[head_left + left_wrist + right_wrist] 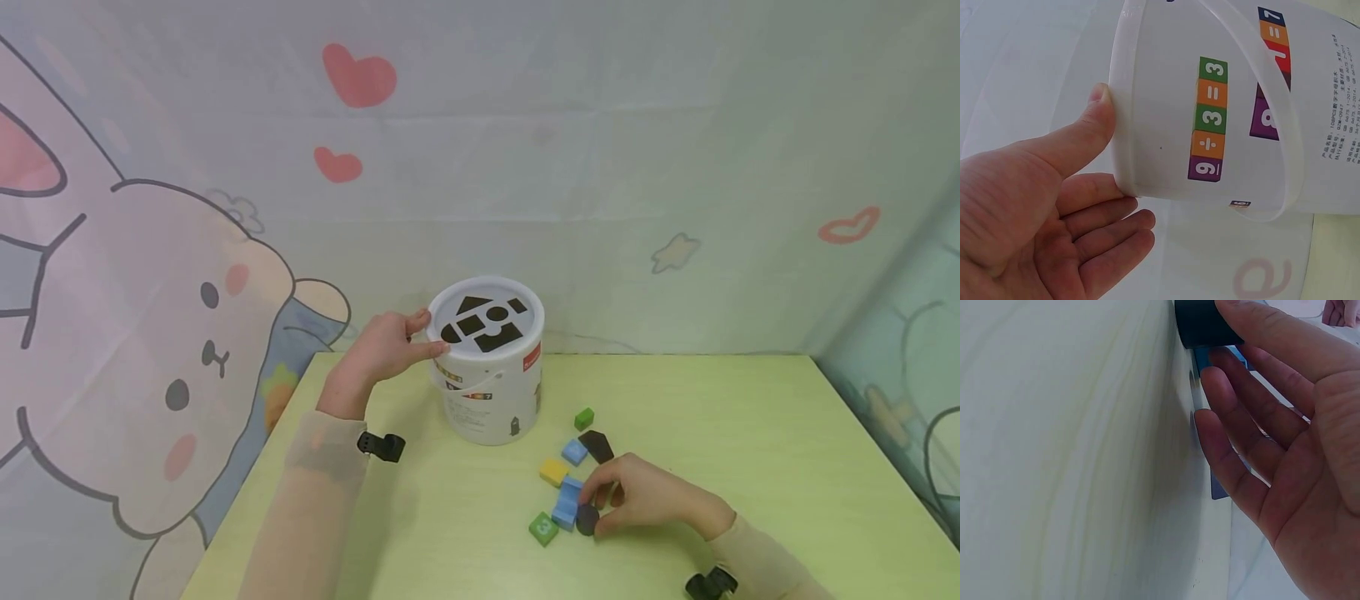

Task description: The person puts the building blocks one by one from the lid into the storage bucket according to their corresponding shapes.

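Observation:
A white bucket [487, 400] stands upright on the table, its lid [534, 321] pierced with dark shaped holes. My left hand [386, 346] holds the bucket's rim from the left side, thumb and forefinger spread along it; the left wrist view shows this hand [1066, 206] against the rim. On the table, my right hand [645, 496] pinches a dark round block [587, 520]. In the right wrist view the thumb lies on that dark cylinder [1207, 325], and the other fingers are loosely bent. A blue notched block [567, 503] lies just left of it.
Near the right hand lie a green block marked 3 [543, 528], a yellow block [554, 472], a small blue block [574, 452], a dark angular block [597, 446] and a small green block [584, 418]. A printed cloth [600, 167] hangs behind the table [712, 417].

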Available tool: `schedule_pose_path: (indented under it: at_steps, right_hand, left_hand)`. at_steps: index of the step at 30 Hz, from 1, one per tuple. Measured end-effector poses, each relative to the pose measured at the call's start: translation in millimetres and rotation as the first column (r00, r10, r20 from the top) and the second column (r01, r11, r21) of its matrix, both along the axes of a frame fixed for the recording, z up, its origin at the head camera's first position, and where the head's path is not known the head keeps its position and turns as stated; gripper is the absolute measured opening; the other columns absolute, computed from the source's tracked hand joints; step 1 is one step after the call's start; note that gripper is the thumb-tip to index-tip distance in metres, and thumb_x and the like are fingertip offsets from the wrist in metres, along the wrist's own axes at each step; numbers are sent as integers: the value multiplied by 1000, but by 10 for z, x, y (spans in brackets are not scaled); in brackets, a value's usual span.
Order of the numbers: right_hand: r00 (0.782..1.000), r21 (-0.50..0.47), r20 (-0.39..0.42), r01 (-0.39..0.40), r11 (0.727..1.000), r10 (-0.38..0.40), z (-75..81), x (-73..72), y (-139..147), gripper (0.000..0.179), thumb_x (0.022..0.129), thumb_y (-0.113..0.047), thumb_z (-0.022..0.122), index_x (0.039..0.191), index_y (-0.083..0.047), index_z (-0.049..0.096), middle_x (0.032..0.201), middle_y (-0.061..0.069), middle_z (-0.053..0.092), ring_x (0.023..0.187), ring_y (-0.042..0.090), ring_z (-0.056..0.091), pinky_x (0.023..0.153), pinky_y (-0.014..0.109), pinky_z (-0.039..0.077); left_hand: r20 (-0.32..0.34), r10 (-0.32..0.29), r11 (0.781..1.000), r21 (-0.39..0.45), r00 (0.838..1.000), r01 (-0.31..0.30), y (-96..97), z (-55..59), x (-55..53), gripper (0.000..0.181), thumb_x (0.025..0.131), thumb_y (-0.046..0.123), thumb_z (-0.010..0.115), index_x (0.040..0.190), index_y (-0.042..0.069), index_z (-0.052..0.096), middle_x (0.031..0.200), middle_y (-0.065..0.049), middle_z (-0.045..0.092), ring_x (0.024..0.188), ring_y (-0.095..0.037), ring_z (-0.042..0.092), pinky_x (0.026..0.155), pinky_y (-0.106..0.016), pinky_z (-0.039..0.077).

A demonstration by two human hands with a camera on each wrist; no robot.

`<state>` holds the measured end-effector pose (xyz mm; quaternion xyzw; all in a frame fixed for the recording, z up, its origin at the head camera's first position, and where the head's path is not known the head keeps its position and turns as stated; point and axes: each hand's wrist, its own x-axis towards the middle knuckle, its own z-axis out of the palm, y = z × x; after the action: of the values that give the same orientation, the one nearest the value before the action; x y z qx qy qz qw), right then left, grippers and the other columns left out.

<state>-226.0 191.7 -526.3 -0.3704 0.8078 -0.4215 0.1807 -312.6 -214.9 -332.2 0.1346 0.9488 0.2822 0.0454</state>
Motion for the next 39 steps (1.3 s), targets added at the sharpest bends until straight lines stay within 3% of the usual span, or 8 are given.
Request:
schedule_pose_path:
  at_steps: [7,15,19,25,27,33,34,39]
  right_hand:
    - [1000,6,-10,-9,1000,9,-17,-20,16,25,86,-24,93,108,-21,80,99,-13,74,87,11,69,75,29,56]
    - [1000,27,-5,-11,1000,11,-8,-38,16,25,87,-24,92,109,-21,80,97,-15,74,87,10,69,75,28,56]
    - [1000,31,-4,-5,1000,5,23,-30,17,26,87,-23,92,109,-21,81,97,-14,74,87,11,70,75,29,56]
    - [1000,15,-16,3,1000,-3,114,-26,46,26,87,-20,91,110,-20,81,98,-12,76,88,10,71,76,31,58]
    - [999,21,-34,9,1000,-8,129,-44,58,25,87,-20,91,111,-21,81,98,-13,76,88,8,70,77,31,59]
    - [997,40,-75,23,999,-20,295,-95,73,24,91,-24,88,113,-20,80,101,-13,75,89,9,71,80,34,60]
    - [996,37,-84,23,999,-19,336,-105,72,24,92,-25,88,115,-19,80,102,-13,75,90,10,71,80,34,60]
    - [983,35,-169,75,997,-68,494,-187,77,26,94,-29,86,118,-18,79,102,-15,75,90,9,71,79,34,60]
  left_hand:
    - [7,8,1000,0,1000,-8,11,-2,1,80,100,42,78,162,8,41,166,-11,40,153,-36,39,98,-47,47]
    - [-7,7,1000,-16,1000,-7,13,-1,4,79,100,43,78,161,8,42,166,-9,39,133,-34,60,89,-44,46]
    - [-6,7,1000,-18,1000,-7,14,6,11,79,100,43,78,161,7,42,167,-9,38,132,-35,60,89,-44,45]
    - [2,11,1000,-9,1000,-11,6,6,11,80,100,42,78,161,7,42,166,-10,39,145,-34,51,92,-45,46]
    - [4,13,1000,-8,1000,-13,3,8,13,80,100,43,78,162,8,42,165,-11,40,137,-33,58,91,-45,46]
    - [4,12,1000,-10,1000,-12,12,10,12,80,100,43,78,162,9,41,164,-12,41,136,-33,59,89,-45,46]
    - [2,10,1000,-11,1000,-10,13,10,9,80,100,43,78,162,8,41,164,-12,41,145,-33,51,90,-45,46]
    - [-2,4,1000,-21,1000,-4,12,9,-4,80,100,43,77,162,8,41,165,-12,41,150,-33,45,96,-47,47]
